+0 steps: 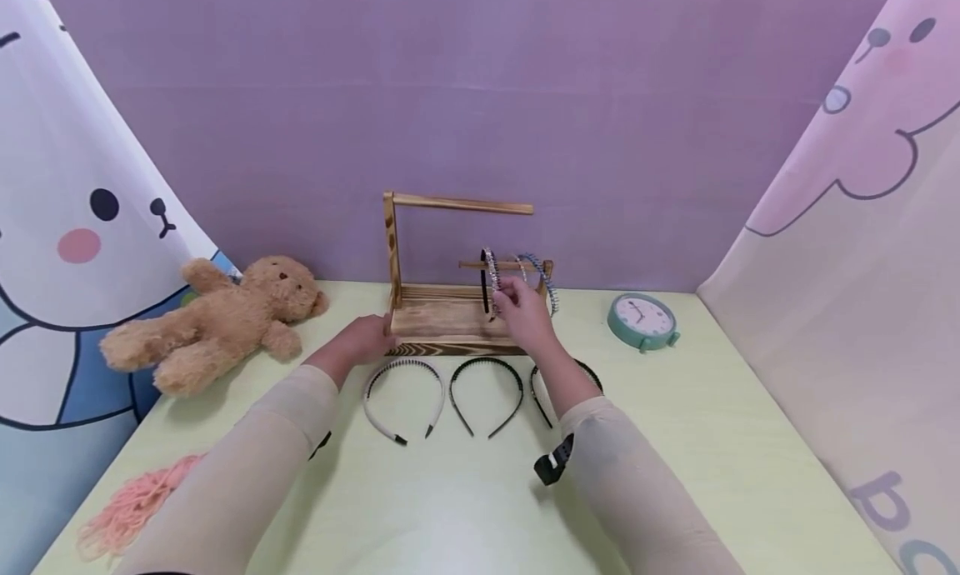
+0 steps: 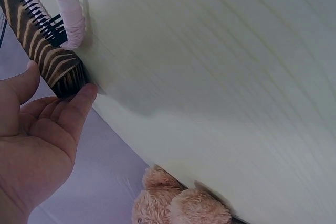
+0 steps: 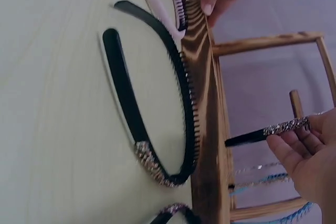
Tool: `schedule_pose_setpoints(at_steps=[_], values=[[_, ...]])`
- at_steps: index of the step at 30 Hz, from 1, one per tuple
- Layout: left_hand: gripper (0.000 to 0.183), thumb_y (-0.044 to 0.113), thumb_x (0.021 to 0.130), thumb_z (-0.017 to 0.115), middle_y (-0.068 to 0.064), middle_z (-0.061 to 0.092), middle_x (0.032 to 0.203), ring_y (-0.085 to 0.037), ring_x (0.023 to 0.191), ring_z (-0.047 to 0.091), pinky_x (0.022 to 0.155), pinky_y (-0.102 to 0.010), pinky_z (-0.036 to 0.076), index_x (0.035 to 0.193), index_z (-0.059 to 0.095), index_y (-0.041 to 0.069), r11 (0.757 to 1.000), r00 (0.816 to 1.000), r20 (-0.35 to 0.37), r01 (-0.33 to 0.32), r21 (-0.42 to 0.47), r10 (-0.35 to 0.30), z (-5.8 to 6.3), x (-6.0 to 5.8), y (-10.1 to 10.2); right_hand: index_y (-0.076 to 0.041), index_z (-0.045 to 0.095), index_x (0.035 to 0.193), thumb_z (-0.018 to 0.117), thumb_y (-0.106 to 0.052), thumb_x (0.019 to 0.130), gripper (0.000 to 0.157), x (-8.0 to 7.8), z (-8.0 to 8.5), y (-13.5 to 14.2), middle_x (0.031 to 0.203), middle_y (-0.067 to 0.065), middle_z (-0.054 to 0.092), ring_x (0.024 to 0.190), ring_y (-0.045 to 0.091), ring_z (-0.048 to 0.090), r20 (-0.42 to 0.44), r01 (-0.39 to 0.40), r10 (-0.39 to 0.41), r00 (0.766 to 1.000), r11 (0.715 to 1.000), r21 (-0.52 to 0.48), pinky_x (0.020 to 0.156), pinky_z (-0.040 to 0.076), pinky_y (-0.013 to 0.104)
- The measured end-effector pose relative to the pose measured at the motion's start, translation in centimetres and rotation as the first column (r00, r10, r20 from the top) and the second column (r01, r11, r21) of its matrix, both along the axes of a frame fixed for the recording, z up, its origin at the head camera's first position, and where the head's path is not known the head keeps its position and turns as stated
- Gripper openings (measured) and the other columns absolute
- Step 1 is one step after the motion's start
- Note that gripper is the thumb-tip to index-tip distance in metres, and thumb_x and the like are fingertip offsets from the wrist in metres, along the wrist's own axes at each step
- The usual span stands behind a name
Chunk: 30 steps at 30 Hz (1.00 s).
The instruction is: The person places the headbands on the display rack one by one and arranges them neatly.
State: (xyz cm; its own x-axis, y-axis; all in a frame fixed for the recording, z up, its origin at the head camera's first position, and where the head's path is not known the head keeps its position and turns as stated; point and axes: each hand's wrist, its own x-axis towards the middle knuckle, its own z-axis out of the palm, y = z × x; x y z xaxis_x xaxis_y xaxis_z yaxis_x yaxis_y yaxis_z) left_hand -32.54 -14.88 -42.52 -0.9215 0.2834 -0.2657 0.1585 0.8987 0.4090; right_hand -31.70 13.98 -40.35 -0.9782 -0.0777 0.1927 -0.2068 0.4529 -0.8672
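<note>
**Beige sleeves point(image 1: 232, 475) reach to a brown, two-barred wooden rack point(image 1: 442, 317)**

The person's left hand point(image 1: 363, 339) grips the left end of the rack's base between thumb and fingers. The right hand point(image 1: 525, 312) pinches a glittering, black-ended headband point(image 3: 286, 126) at the lower wooden rod point(image 1: 469, 265); a blue, toothed headband point(image 1: 551, 292) hangs farther along. Before the rack, on the pale green table point(image 1: 450, 508), lie a pale pink, fabric-wrapped headband point(image 2: 71, 3) and two black headbands point(image 3: 123, 85). A tan plush bear point(image 1: 232, 325) lies leftward, a round teal clock point(image 1: 642, 320) rightward.

Teddy bear point(image 1: 217, 329) lies at left on counter point(image 1: 442, 508), beside cartoon-print drape point(image 1: 56, 187). Pink strands point(image 1: 138, 504), probably yarn, sit nearer camera. Green-rimmed clock point(image 1: 642, 317) at right.
</note>
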Motion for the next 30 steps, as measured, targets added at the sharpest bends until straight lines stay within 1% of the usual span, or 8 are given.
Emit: schedule_pose_setpoints(at_steps=[4, 8, 15, 21, 24, 26, 28, 30], values=[[0.066, 0.029, 0.104, 0.047, -0.03, 0.043, 0.146, -0.043, 0.137, 0.039, 0.112, -0.053, 0.033, 0.152, 0.021, -0.008, 1.0, 1.0, -0.015, 0.013, -0.002, -0.013, 0.0, 0.1, 0.0, -0.01, 0.057, 0.128, 0.052, -0.025, 0.103, 0.029, -0.2, -0.3, 0.8, 0.112, 0.008, 0.065, 0.099, 0.029, 0.065, 0.003, 0.074, -0.074, 0.997, 0.995, 0.064, 0.079, 0.054, 0.038], [0.065, 0.028, 0.104, 0.047, -0.029, 0.043, 0.146, -0.043, 0.137, 0.039, 0.112, -0.053, 0.034, 0.152, 0.021, -0.008, 1.0, 1.0, -0.01, 0.01, 0.005, -0.009, 0.1, 0.1, 0.1, -0.01, 0.056, 0.131, 0.053, -0.025, 0.103, 0.032, -0.4, -0.5, 1.2, 0.115, 0.008, 0.064, 0.1, 0.028, 0.065, 0.037, 0.095, -0.098, 0.994, 0.991, 0.096, 0.081, 0.054, 0.038], [0.066, 0.029, 0.105, 0.046, -0.029, 0.043, 0.147, -0.042, 0.137, 0.04, 0.112, -0.053, 0.034, 0.153, 0.019, -0.007, 1.0, 1.0, 0.003, -0.007, 0.011, 0.007, 0.0, 0.2, 0.1, -0.009, 0.058, 0.128, 0.055, -0.025, 0.102, 0.031, -0.5, -0.6, 1.3, 0.112, 0.008, 0.065, 0.096, 0.027, 0.066, 0.041, 0.078, -0.081, 0.996, 0.993, 0.087, 0.08, 0.055, 0.037], [0.066, 0.028, 0.105, 0.046, -0.029, 0.042, 0.147, -0.043, 0.137, 0.039, 0.113, -0.054, 0.033, 0.153, 0.019, -0.007, 1.0, 1.0, -0.004, -0.005, 0.019, 0.005, 0.2, 0.3, 0.1, -0.012, 0.058, 0.132, 0.054, -0.029, 0.101, 0.036, -0.4, -0.5, 1.6, 0.117, 0.006, 0.067, 0.101, 0.024, 0.066, 0.032, 0.056, -0.062, 0.998, 0.985, 0.162, 0.083, 0.055, 0.039], [0.066, 0.028, 0.105, 0.046, -0.03, 0.042, 0.146, -0.044, 0.137, 0.039, 0.113, -0.054, 0.033, 0.153, 0.019, -0.007, 1.0, 1.0, -0.009, 0.0, 0.014, 0.0, 0.3, 0.4, 0.1, -0.014, 0.059, 0.133, 0.053, -0.034, 0.101, 0.038, 0.0, 0.1, 2.2, 0.119, 0.005, 0.067, 0.104, 0.023, 0.065, 0.022, 0.067, -0.075, 0.997, 0.968, 0.243, 0.087, 0.054, 0.04], [0.066, 0.029, 0.105, 0.047, -0.03, 0.043, 0.146, -0.044, 0.137, 0.039, 0.113, -0.054, 0.033, 0.153, 0.02, -0.006, 1.0, 1.0, -0.015, 0.003, 0.007, -0.003, 0.2, 0.3, 0.1, -0.014, 0.061, 0.129, 0.051, -0.037, 0.101, 0.037, 0.5, 0.7, 2.8, 0.115, 0.005, 0.068, 0.1, 0.023, 0.065, 0.011, 0.073, -0.08, 0.997, 0.948, 0.31, 0.085, 0.053, 0.041], [0.065, 0.029, 0.104, 0.047, -0.029, 0.042, 0.147, -0.044, 0.137, 0.038, 0.113, -0.054, 0.033, 0.153, 0.021, -0.006, 1.0, 1.0, -0.02, 0.006, 0.004, -0.006, 0.2, 0.3, 0.0, -0.014, 0.064, 0.12, 0.051, -0.039, 0.101, 0.034, 1.0, 1.3, 3.4, 0.104, 0.004, 0.069, 0.09, 0.022, 0.064, 0.011, 0.068, -0.078, 0.997, 0.921, 0.384, 0.078, 0.052, 0.039], [0.065, 0.029, 0.104, 0.047, -0.029, 0.042, 0.147, -0.044, 0.137, 0.038, 0.113, -0.054, 0.033, 0.153, 0.021, -0.006, 1.0, 1.0, -0.027, 0.009, 0.004, -0.009, 0.2, 0.3, 0.0, -0.012, 0.067, 0.105, 0.05, -0.04, 0.101, 0.034, 1.6, 1.7, 4.2, 0.087, 0.003, 0.066, 0.074, 0.021, 0.06, 0.049, 0.031, -0.061, 0.997, 0.884, 0.467, 0.067, 0.049, 0.037]])
